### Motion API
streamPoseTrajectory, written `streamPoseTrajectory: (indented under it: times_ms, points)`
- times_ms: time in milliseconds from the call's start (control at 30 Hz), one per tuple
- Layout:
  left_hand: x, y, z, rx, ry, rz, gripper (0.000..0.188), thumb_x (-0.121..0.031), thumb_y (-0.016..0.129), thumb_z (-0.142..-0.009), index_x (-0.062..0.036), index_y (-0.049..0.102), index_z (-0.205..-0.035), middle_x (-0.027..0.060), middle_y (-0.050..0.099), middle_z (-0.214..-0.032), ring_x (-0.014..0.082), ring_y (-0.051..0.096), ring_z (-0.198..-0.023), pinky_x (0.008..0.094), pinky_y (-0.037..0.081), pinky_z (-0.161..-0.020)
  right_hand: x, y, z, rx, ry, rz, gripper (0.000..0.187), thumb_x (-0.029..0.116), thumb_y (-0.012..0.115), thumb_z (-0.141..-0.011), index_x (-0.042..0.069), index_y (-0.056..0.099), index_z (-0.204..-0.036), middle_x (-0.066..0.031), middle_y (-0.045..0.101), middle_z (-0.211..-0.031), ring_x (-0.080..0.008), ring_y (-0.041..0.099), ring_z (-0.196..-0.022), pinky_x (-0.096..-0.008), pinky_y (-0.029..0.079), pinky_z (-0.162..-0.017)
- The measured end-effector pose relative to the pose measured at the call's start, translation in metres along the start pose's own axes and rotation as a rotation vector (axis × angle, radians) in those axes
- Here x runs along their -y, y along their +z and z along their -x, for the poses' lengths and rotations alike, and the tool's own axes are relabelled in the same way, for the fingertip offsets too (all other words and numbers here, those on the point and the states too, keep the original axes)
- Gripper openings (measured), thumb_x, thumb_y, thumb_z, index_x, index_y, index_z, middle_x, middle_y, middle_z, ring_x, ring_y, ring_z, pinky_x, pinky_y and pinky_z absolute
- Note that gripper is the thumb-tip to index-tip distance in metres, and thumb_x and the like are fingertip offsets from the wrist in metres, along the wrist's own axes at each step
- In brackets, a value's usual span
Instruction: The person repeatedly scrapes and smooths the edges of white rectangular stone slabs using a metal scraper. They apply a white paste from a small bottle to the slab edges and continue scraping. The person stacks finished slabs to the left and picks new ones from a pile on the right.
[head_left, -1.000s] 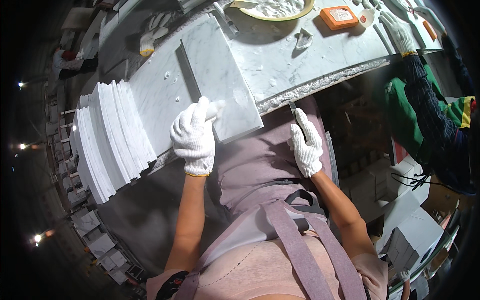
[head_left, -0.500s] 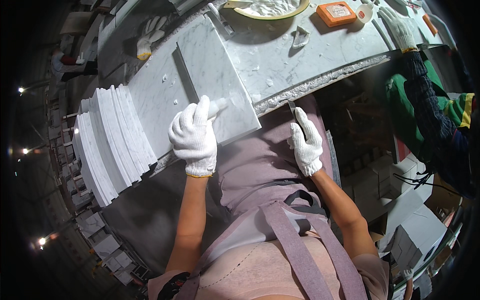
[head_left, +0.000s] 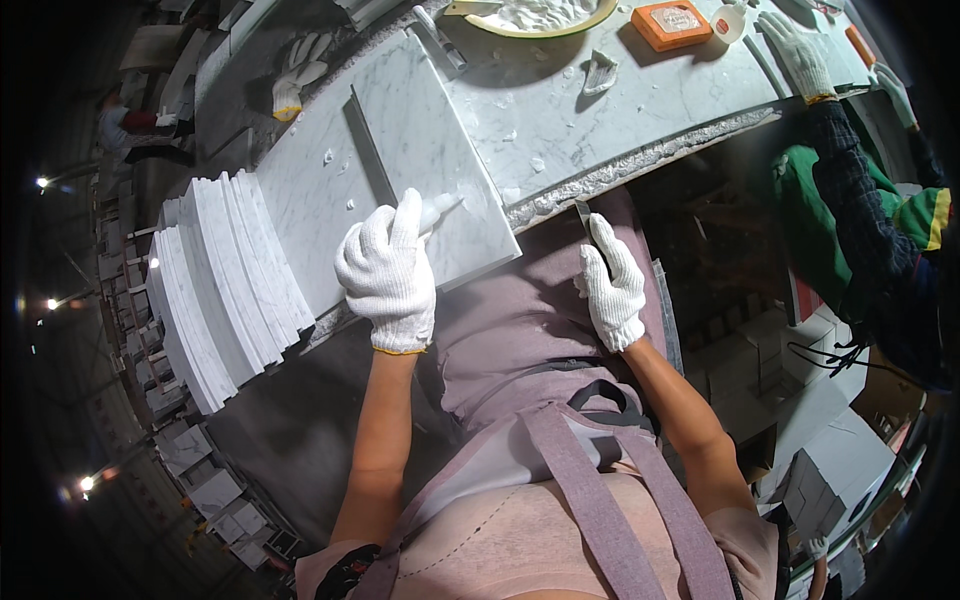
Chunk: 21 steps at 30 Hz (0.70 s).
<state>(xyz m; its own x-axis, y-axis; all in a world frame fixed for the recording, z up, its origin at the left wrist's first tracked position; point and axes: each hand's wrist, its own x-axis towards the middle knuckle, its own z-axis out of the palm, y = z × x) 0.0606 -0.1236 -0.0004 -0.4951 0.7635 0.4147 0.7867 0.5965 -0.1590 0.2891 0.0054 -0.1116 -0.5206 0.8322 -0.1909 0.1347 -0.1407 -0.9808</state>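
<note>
My left hand (head_left: 388, 275), in a white knitted glove, is closed round a small translucent squeeze bottle (head_left: 440, 208). Its pointed nozzle reaches over the grey-veined marble tile (head_left: 425, 130), near the tile's right edge; whether the tip touches the surface I cannot tell. That tile lies raised over another marble slab (head_left: 315, 165). My right hand (head_left: 614, 285), also gloved, pinches a thin metal scraper blade (head_left: 583, 211) just off the bench's rough front edge. The glove hides the rest of that tool.
A stack of marble tiles (head_left: 225, 280) stands at the left. On the bench are a loose glove (head_left: 299, 75), a bowl of white paste (head_left: 540, 22), an orange box (head_left: 672, 25) and a crumpled scrap (head_left: 600, 73). A co-worker's gloved hand (head_left: 798, 55) rests at the far right.
The bottle in my left hand has shifted slightly, its nozzle now showing more sharply and pointing right. My right hand holds still. A co-worker's second gloved hand has appeared at the far right.
</note>
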Motion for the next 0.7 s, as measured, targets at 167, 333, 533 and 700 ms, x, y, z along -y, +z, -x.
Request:
streamPoseTrajectory:
  times_ms: [167, 333, 533, 700]
  points:
    - [-0.0009, -0.0003, -0.0029, -0.059, 0.036, -0.029, 0.065, -0.011, 0.089, -0.066, -0.0251, 0.074, -0.128, -0.0005, 0.07, -0.108, 0.0246, 0.067, -0.102, 0.0438, 0.051, -0.09, 0.0003, -0.0003, -0.0003, 0.0, 0.005, -0.002, 0.048, 0.016, 0.067, -0.106, 0.005, 0.056, -0.151, -0.001, 0.068, -0.134, -0.0025, 0.056, -0.069, -0.0199, 0.05, -0.059]
    - [-0.0006, -0.0003, -0.0048, -0.077, 0.053, -0.03, 0.061, -0.01, 0.088, -0.067, -0.0249, 0.075, -0.125, -0.0004, 0.07, -0.105, 0.0243, 0.068, -0.098, 0.0425, 0.053, -0.085, -0.0002, -0.0015, -0.0007, 0.009, 0.01, 0.034, 0.049, 0.017, 0.066, -0.106, 0.005, 0.056, -0.152, -0.0015, 0.067, -0.137, -0.0026, 0.057, -0.07, -0.0197, 0.051, -0.06]
    - [0.0004, 0.0039, -0.0051, -0.15, 0.064, -0.025, 0.05, -0.013, 0.081, -0.073, -0.027, 0.075, -0.121, -0.0023, 0.065, -0.101, 0.0233, 0.065, -0.09, 0.043, 0.051, -0.086, -0.001, -0.0013, -0.0013, 0.004, -0.005, 0.049, 0.048, 0.017, 0.066, -0.106, 0.005, 0.056, -0.152, -0.0017, 0.067, -0.139, -0.0025, 0.058, -0.071, -0.0197, 0.052, -0.06]
    - [0.0017, 0.0035, -0.0046, -0.149, 0.073, -0.045, 0.05, -0.012, 0.081, -0.074, -0.0269, 0.076, -0.121, -0.0017, 0.065, -0.101, 0.0237, 0.065, -0.091, 0.0436, 0.051, -0.086, -0.0004, -0.0009, -0.0005, 0.003, 0.026, 0.014, 0.049, 0.017, 0.066, -0.106, 0.005, 0.056, -0.152, -0.0019, 0.067, -0.14, -0.0024, 0.058, -0.071, -0.0196, 0.052, -0.061]
